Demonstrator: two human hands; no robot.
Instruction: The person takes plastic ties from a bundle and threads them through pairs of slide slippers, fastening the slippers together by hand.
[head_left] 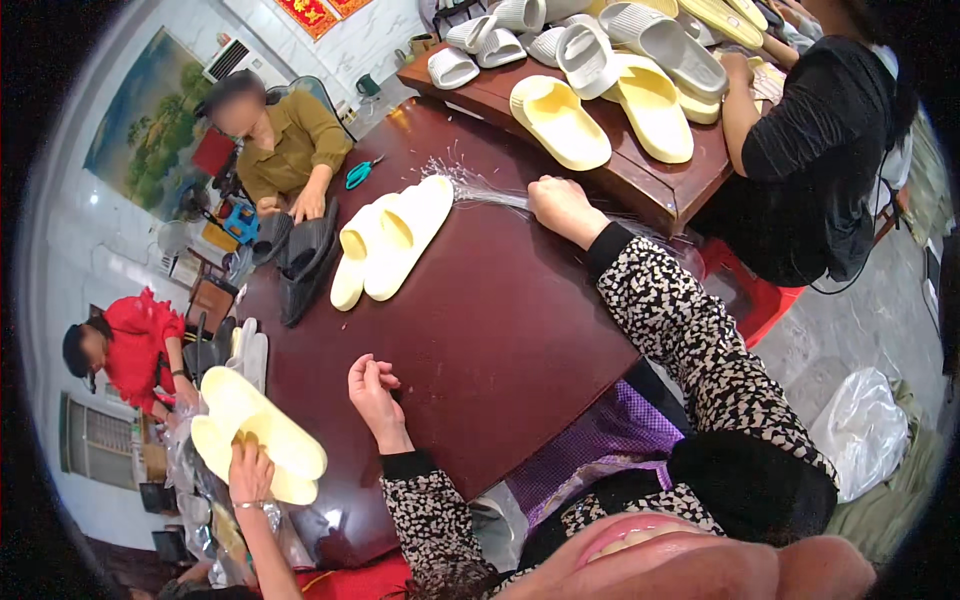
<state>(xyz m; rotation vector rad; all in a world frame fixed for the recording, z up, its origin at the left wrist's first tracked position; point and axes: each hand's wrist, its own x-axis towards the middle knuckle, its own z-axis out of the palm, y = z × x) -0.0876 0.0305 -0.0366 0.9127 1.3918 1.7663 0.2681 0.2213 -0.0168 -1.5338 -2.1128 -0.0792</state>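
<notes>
My right hand [562, 208] is closed over a bundle of thin clear plastic strands [488, 194] on the dark red table [480, 340]; the strands fan out from its left side. The far heel of a pale yellow pair of slippers [405, 245] lies near their loose ends. Above the near side of the table is my left hand [376, 398], its fingers loosely bent and a little apart, with nothing visible in them. At lower left, another person's hand [250, 470] holds a second pale yellow pair of slippers [265, 430].
Teal scissors [362, 174] lie at the far edge. Across from me a person in olive [290, 135] handles dark slippers [305, 255]. Grey and yellow slippers [590, 60] crowd a raised wooden table at upper right, beside a person in black [820, 160]. A red stool [765, 295] stands below it.
</notes>
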